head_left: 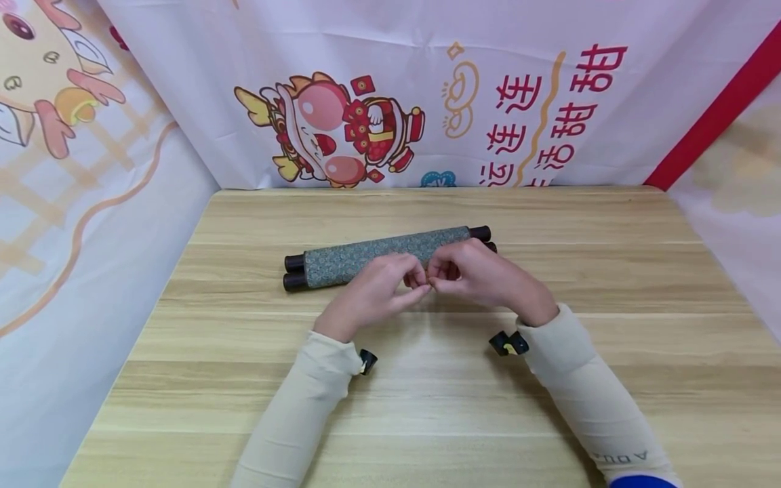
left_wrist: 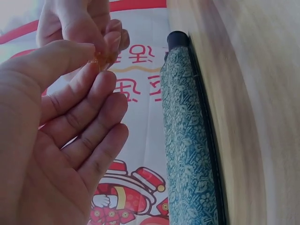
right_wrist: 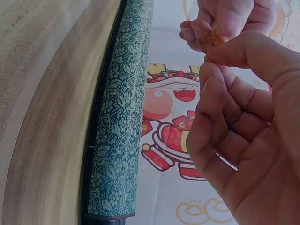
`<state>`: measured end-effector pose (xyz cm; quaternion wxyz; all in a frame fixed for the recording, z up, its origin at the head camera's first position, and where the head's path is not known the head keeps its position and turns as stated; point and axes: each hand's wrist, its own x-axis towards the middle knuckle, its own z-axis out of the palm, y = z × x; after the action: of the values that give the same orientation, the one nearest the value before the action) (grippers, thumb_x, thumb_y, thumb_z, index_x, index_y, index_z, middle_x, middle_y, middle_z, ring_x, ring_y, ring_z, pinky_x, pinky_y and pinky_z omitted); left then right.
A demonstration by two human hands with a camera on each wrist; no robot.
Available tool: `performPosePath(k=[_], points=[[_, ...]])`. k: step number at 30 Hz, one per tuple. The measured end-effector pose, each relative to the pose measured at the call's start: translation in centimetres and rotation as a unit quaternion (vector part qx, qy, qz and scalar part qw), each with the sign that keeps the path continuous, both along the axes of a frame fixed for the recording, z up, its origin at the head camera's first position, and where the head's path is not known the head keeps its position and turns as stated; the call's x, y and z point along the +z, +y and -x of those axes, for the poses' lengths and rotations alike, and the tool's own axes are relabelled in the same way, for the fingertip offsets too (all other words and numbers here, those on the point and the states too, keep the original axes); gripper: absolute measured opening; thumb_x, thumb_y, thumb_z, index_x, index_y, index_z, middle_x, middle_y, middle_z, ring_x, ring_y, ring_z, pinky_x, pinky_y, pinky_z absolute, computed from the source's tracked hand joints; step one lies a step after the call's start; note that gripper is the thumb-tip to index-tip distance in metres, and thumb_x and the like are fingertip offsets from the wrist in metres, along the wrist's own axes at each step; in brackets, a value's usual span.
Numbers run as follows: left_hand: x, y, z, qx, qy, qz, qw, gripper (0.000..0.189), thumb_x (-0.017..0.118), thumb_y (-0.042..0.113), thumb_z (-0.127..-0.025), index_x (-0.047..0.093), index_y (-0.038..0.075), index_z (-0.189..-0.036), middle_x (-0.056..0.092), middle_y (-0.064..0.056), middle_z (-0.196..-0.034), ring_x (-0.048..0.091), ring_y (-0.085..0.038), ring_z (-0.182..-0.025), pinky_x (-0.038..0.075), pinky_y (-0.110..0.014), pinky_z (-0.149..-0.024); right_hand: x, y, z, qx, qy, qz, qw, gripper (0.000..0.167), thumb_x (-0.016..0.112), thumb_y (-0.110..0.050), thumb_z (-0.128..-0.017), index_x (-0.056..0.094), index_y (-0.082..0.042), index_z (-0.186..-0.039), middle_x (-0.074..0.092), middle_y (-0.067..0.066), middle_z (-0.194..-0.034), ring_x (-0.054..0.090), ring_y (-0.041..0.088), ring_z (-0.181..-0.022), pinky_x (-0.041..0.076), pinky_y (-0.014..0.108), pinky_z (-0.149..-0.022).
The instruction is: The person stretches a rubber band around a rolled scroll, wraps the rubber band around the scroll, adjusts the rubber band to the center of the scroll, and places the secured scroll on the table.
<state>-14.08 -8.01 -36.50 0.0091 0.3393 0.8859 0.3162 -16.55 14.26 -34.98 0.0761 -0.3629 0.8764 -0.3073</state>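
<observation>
Close in front of a rolled scroll [head_left: 381, 254], both hands meet fingertip to fingertip. Between them is a small amber, translucent piece [left_wrist: 99, 60] that looks like a bunched rubber band. My left hand [head_left: 386, 288] pinches it between thumb and forefinger, its other fingers loosely bent. My right hand [head_left: 482, 274] pinches the same piece [right_wrist: 212, 38] from the other side. The scroll has a green-blue floral cloth cover and two dark rods whose ends [head_left: 295, 281] stick out. It lies slightly slanted on the table, and the hands partly hide its front edge.
The wood-grain table [head_left: 427, 420] reaches to a white printed cloth [head_left: 390, 41] hanging behind it. More printed cloth [head_left: 146, 224] hangs along the left side. Small black devices [head_left: 509, 343] are at both sleeve cuffs.
</observation>
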Motion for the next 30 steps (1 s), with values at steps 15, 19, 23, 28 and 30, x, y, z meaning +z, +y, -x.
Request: performPosePath(k=[15,19,23,28,30], points=[[-0.1,-0.1,-0.2,0.018,-0.013,0.02,0.9996,0.004,0.069,0.014,-0.101,0.07,0.011,-0.104,0.071,0.0,-0.1,0.065,-0.013,-0.093,0.057,-0.028,-0.085,0.2,-0.1,-0.2,0.001,-0.003,-0.001,1.0,0.006,0.072,-0.01,-0.095,0.075,-0.014,-0.092,0.069,-0.005,-0.079,0.06,0.009,-0.069,0.055,0.025,-0.064],[-0.1,-0.3,-0.1,0.023,-0.014,0.026,0.9993,0.006,0.067,0.012,-0.1,0.071,0.011,-0.105,0.071,0.0,-0.101,0.065,-0.014,-0.094,0.057,-0.028,-0.086,0.2,0.0,-0.3,0.002,-0.002,0.001,1.0,0.007,0.072,-0.009,-0.094,0.075,-0.015,-0.091,0.069,-0.006,-0.079,0.06,0.008,-0.07,0.055,0.024,-0.065],[-0.2,-0.7,0.0,0.03,-0.017,0.019,0.9992,0.008,0.065,0.01,-0.099,0.071,0.01,-0.105,0.072,0.0,-0.101,0.065,-0.013,-0.095,0.057,-0.028,-0.087,0.2,0.1,-0.3,0.002,0.001,0.001,1.0,0.009,0.072,-0.009,-0.094,0.074,-0.016,-0.09,0.069,-0.006,-0.079,0.06,0.008,-0.07,0.055,0.025,-0.066],[-0.1,-1.1,0.1,0.031,-0.019,0.009,0.9993,0.009,0.064,0.008,-0.1,0.072,0.007,-0.103,0.073,-0.002,-0.099,0.067,-0.014,-0.093,0.06,-0.031,-0.087,0.1,0.3,-0.2,0.005,0.005,0.003,1.0,0.011,0.069,-0.007,-0.093,0.072,-0.017,-0.088,0.068,-0.006,-0.078,0.06,0.008,-0.07,0.055,0.025,-0.065],[-0.1,-1.3,0.1,0.031,-0.02,0.008,0.9993,0.01,0.063,0.008,-0.1,0.073,0.005,-0.103,0.073,-0.003,-0.099,0.068,-0.015,-0.093,0.061,-0.032,-0.087,0.2,0.4,-0.1,0.006,0.004,0.004,1.0,0.012,0.068,-0.006,-0.092,0.072,-0.017,-0.086,0.068,-0.006,-0.078,0.06,0.008,-0.07,0.054,0.025,-0.065]])
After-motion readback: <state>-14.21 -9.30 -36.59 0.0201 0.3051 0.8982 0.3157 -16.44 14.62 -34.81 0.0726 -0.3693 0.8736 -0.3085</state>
